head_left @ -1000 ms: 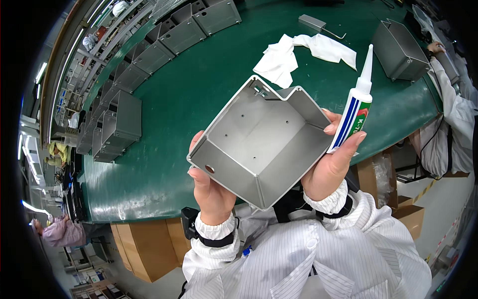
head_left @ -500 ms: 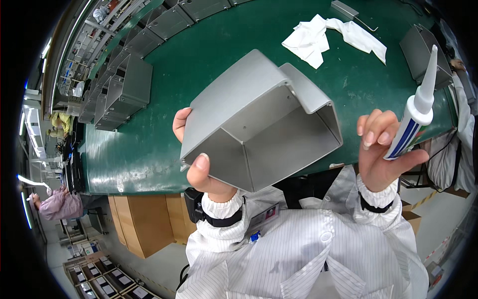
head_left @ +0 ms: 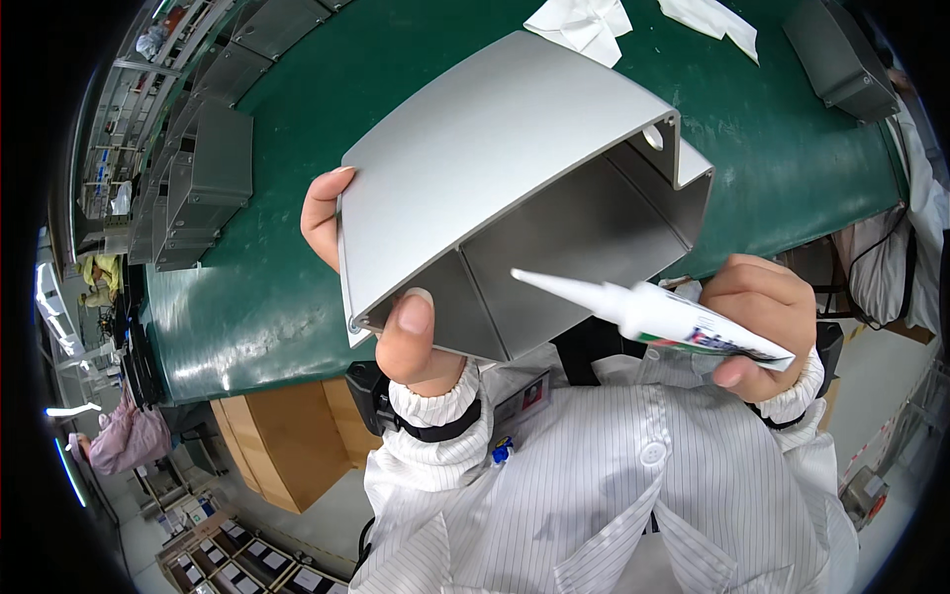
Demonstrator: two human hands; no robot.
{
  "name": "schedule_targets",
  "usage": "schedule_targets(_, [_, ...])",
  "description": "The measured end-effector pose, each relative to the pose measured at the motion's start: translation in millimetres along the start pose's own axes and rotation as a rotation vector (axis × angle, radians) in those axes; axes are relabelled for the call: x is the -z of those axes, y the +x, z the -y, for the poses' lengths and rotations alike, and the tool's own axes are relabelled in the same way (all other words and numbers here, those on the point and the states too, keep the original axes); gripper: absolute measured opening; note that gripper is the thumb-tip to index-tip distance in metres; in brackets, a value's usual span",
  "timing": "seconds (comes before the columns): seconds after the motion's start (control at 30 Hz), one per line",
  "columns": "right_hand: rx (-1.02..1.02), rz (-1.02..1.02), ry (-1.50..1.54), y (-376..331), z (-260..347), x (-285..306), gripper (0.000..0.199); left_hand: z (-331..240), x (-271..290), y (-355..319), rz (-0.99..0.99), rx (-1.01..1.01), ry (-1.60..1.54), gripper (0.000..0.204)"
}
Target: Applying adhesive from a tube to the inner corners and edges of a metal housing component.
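Head view: clamping gray housing [head_left: 495, 139] in left hand [head_left: 416, 361], white tube [head_left: 678, 322] in right hand [head_left: 767, 307], with nozzle [head_left: 569, 287] seemingly near housing's opening [head_left: 584, 238].

You can read no lettering clearly here: on the white tube [head_left: 633, 309] in your right hand [head_left: 762, 312], the blue print [head_left: 717, 336] and green strip [head_left: 678, 345] slant away and blur. The badge [head_left: 522, 399] on your striped coat [head_left: 594, 475] bears marks too small to make out, as do the pale labels [head_left: 308, 579] in the rack [head_left: 178, 544] at lower left.
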State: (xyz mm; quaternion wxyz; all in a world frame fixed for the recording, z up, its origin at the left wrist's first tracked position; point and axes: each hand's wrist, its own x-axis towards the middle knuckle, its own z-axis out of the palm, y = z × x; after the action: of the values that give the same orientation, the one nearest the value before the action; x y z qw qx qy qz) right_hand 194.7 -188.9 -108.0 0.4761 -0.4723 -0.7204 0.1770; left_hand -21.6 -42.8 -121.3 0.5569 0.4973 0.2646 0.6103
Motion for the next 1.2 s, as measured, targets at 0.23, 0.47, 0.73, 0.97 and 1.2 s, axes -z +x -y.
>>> schedule_targets(0.23, [-0.091, -0.045, -0.161, 37, 9, -51, 0.020, -2, -2, 0, 0.004, 0.015, -0.011, 0.093])
schedule_targets(0.47, [-0.306, -0.034, -0.090, 51, 5, -59, 0.027, -1, 0, -3, 0.026, 0.001, 0.018, 0.098])
schedule_targets(0.73, [-0.348, 0.000, -0.049, 56, 5, -64, 0.030, -2, 1, -5, 0.024, -0.008, 0.115, 0.107])
schedule_targets(0.97, [-0.369, 0.011, -0.050, 57, 4, -67, 0.025, -2, 1, -5, 0.014, -0.007, 0.158, 0.112])
schedule_targets(1.2, [-0.410, 0.072, -0.089, 58, 5, -65, 0.026, -3, -1, -5, -0.001, 0.001, 0.196, 0.115])
